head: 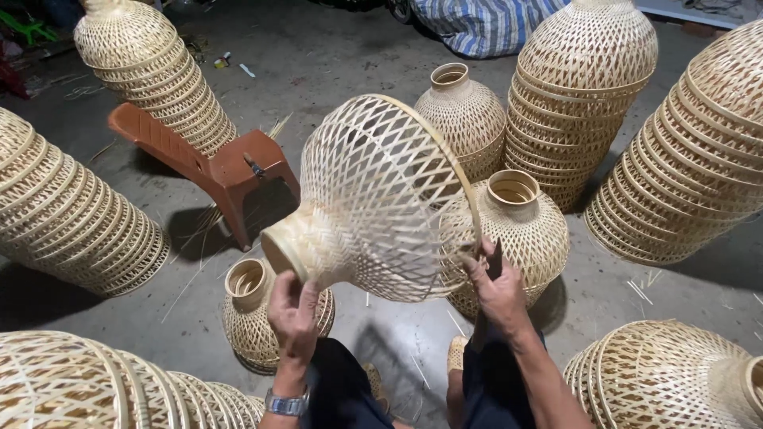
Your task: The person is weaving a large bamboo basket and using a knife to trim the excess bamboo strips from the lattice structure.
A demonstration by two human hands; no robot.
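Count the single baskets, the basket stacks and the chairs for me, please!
Single baskets: 4 — held one, and floor ones
Basket stacks: 7 —
Chairs: 1
Total: 12

brown plastic stool (pixel 230 167), stacked woven shades (pixel 576 95)

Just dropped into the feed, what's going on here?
A person holds a woven bamboo shade up on its side with both hands. The left hand grips its narrow neck end; the right hand pinches the wide rim, with a thin dark tool between the fingers. Three finished shades, one just behind the right hand, stand neck-up on the concrete floor, with tall nested stacks all around. A brown plastic stool lies tipped over to the left.
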